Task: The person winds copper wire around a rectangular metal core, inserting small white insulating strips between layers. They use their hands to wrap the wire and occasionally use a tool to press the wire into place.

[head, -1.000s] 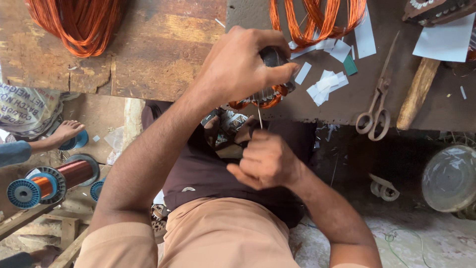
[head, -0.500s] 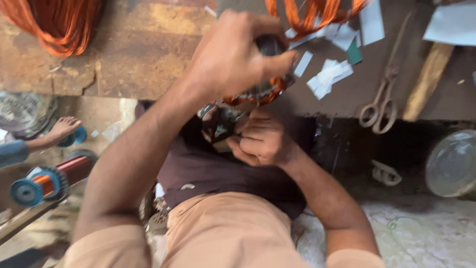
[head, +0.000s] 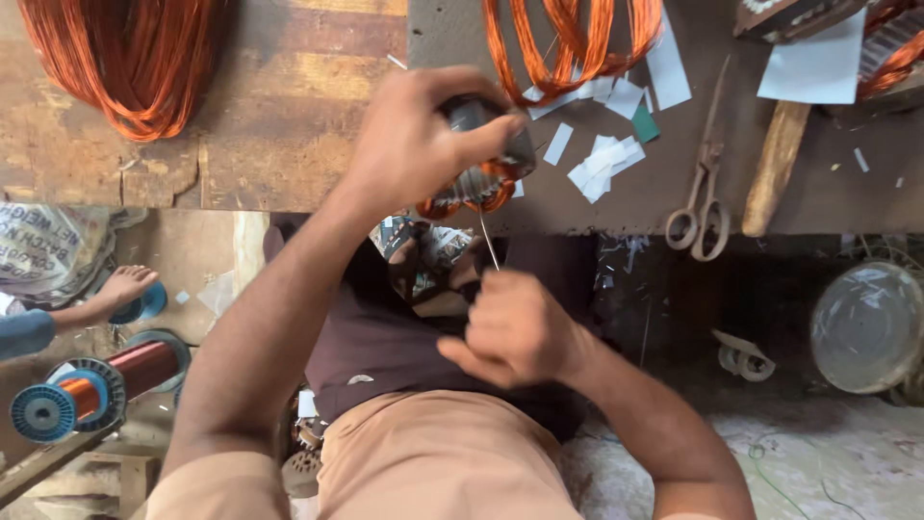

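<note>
1. Lying at the far left of the wooden bench (head: 289, 144): 1 loose hank of copper wire (head: 135, 58), untouched and not yet wound into anything.
2. Resting lower left, off the bench: 1 blue spool of copper wire (head: 87, 390), with wire left on it.
3. Gripping at the bench edge: left hand (head: 414, 144), fingers closed tight around a small motor stator (head: 476, 164), copper coils already showing at its lower end, so winding looking partly done.
4. Pinching just below the stator: right hand (head: 515, 332), closed in a narrow fist on a thin metal rod (head: 489, 241), its tip reaching up to the coils; seating or packing of the winding seemingly in progress, unfinished.
5. Waiting beside the stator: cut white paper strips (head: 602, 159), many unused, suggesting more slots left to insulate.
6. Lying further right, apart from both hands: scissors (head: 703, 183) and a wooden handle (head: 775, 169), neither in use.
</note>
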